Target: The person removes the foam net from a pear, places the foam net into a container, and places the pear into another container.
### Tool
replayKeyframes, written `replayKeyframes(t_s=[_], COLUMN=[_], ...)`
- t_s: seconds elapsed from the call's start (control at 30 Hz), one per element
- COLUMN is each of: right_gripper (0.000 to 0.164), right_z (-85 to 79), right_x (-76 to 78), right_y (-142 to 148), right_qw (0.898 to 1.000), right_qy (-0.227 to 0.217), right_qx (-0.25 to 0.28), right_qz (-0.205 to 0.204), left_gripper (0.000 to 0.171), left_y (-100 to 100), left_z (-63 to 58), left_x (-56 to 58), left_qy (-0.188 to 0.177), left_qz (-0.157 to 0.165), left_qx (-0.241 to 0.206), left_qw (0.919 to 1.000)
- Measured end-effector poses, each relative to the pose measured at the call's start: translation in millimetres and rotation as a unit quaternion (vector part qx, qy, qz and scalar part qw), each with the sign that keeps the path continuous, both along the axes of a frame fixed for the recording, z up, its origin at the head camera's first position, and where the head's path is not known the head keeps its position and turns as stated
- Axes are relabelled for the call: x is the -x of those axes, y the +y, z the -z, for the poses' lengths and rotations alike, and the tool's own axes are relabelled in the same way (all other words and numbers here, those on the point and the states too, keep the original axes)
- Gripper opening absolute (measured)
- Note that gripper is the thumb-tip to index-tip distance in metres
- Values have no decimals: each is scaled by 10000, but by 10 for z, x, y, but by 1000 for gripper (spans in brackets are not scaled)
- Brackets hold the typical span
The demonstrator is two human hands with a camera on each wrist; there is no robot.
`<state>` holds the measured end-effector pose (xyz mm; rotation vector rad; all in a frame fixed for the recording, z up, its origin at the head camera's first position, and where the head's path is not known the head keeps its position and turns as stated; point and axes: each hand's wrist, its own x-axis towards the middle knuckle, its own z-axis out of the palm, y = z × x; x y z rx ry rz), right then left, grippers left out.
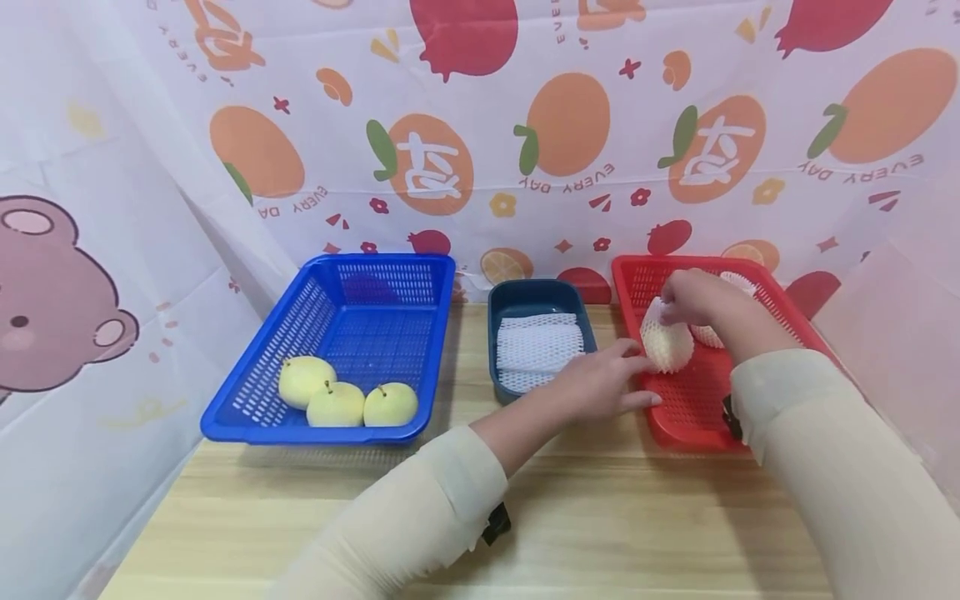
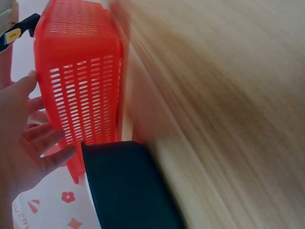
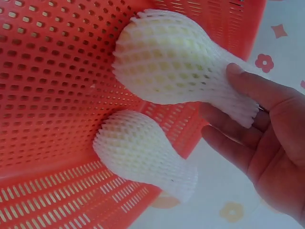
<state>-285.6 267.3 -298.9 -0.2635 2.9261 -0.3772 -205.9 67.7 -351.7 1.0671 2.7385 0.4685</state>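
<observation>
My right hand (image 3: 274, 129) pinches the gathered end of a white foam net with a pale yellow-green pear (image 3: 162, 62) inside it. In the head view this netted pear (image 1: 667, 343) hangs or rests inside the red basket (image 1: 690, 433); whether it touches the bottom I cannot tell. A second netted pear (image 3: 140, 145) lies beside it in the basket. My left hand (image 1: 603, 382), fingers spread and holding nothing, is at the basket's left rim, over the right side of the dark teal tray (image 1: 495, 333). White foam nets (image 1: 536, 346) lie in that tray.
At the left stands a blue basket (image 1: 382, 333) with three bare pears (image 1: 335, 406) near its front edge. All the containers stand on a wooden table (image 1: 600, 517). Behind them hangs a fruit-printed cloth (image 1: 495, 192).
</observation>
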Motion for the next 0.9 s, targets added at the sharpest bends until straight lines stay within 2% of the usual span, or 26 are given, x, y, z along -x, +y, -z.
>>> replayKeyframes(t_s=[0.2,0.3,0.4,0.5,0.6,0.73,0.9], right_gripper=[53,46,40,34,36,40,23], right_z=[-12,-32,-125,-302,-528,-776,-855], right_x=[-18,-37,-62,-126,-260,-545,-946], right_y=[-19,20,60,95,106,37,-217], right_qw=[9993,9986,9982,9965,9922,9841,9649], right_qy=[-143,-41,197,521,933,1506,2188], right_qx=[-257,-346,-358,-407,-493,-352,16], right_qz=[-248,-389,-438,-518,-667,-869,-1451], left_gripper=[58,55,52,49,47,49,50], left_y=[-56,-125,-230,-332,-451,-649,-889], left_z=[11,15,7,-34,-104,-200,-252], left_x=[-29,-23,-8,-13,-42,-108,-180], left_qy=[-191,-314,-389,-279,-113,-150,-383], left_qz=[22,-133,-420,-611,-700,-823,-950], left_qx=[-174,-389,-789,-1154,-1476,-1988,-2682], left_qw=[9997,9987,9952,9910,9865,9765,9579])
